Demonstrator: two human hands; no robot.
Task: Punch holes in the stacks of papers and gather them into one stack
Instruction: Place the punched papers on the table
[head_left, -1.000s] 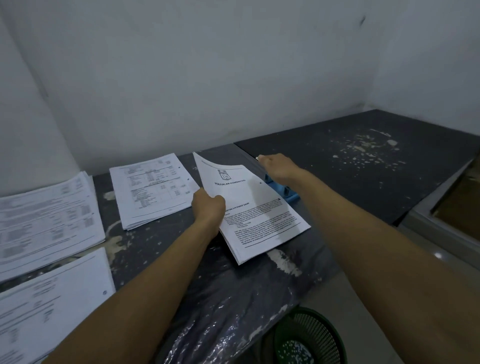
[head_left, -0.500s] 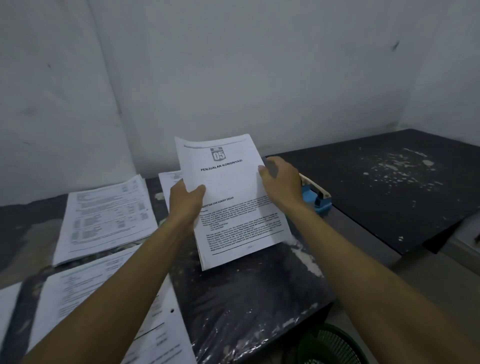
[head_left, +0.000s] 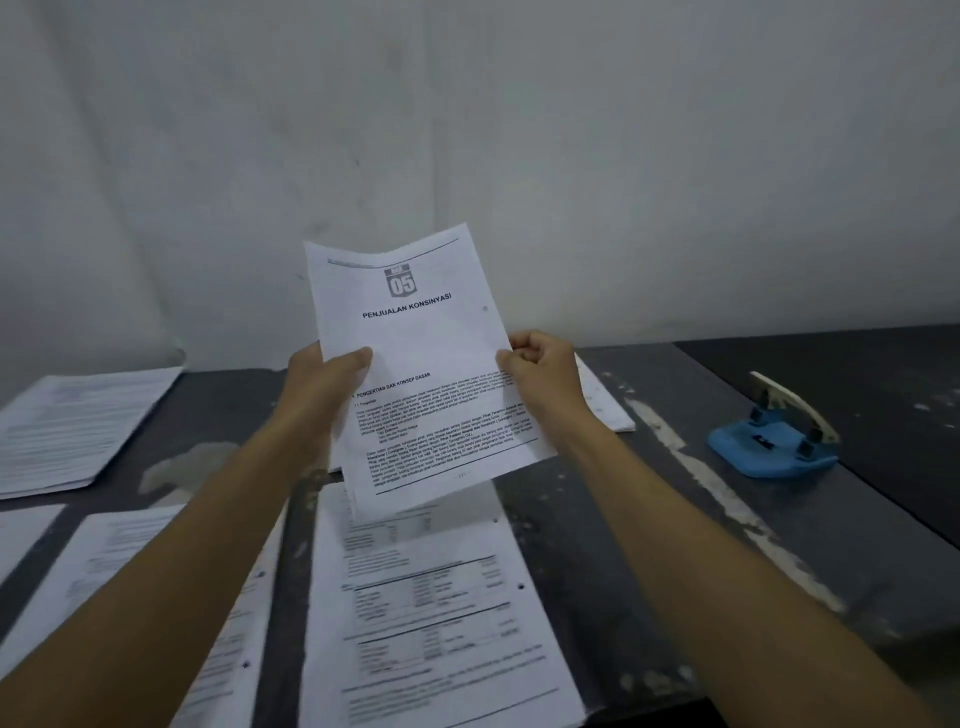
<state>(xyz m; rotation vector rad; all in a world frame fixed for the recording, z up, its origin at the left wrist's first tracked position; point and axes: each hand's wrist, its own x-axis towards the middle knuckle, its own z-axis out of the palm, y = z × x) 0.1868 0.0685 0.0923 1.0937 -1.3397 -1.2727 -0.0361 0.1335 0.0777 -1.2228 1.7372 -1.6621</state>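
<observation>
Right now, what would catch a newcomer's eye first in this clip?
First, the printed paper stack headed "05 Penjualan Konsinyasi", held up at centre by the left hand and right hand, with a punched hole near its right edge. Then the blue hole punch on the dark table to the right, and more paper stacks lying below and left.

- left hand (head_left: 322, 376): bare, no glove, ring or watch
- right hand (head_left: 543, 371): bare too
- both forearms behind the hands: uncovered, no sleeve in frame
</observation>
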